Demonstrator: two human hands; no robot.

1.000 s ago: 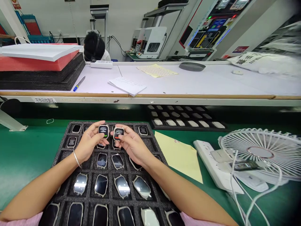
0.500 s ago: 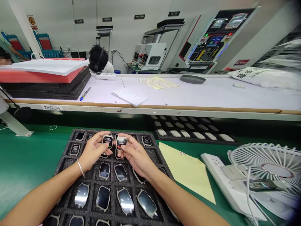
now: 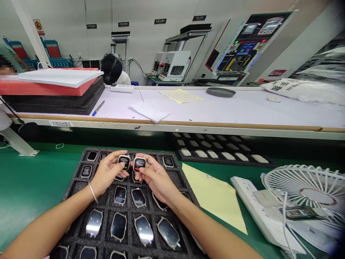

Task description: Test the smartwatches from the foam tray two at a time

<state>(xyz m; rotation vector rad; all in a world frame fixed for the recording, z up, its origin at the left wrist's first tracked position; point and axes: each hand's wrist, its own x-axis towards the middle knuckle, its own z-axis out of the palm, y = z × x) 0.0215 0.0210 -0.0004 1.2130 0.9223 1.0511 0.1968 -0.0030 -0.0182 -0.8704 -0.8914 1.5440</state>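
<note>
In the head view, the left hand (image 3: 109, 174) held one watch (image 3: 124, 162) in a narrow pinch, the thumb lying over the lower part of its lit screen beside a green strip. The right hand (image 3: 156, 178) held a second watch (image 3: 139, 163) in the same way, its thumb at the lower edge of the screen, by a red strip. Both screens faced the wearer and showed lines of white text too small to read. The two watches were just beside each other, above the far rows of a black foam tray (image 3: 176, 178) on the green table (image 3: 35, 187).

More watches (image 3: 118, 226) lay in the tray's compartments, some with lit text, nearer ones with dark, shiny screens. A bracelet (image 3: 93, 191) circled the left wrist. Right of the tray lay a yellow paper (image 3: 215, 198), then a power strip (image 3: 244, 185) and a white fan (image 3: 318, 196). Beyond, partly under the shelf (image 3: 194, 111), another tray (image 3: 215, 160) held rows of pale and grey pieces. On the shelf were a foam stack (image 3: 54, 104), a pen (image 3: 98, 108), some papers (image 3: 149, 111) and a dark dish (image 3: 221, 92). A co-worker (image 3: 111, 68) sat behind it with head bowed.
</note>
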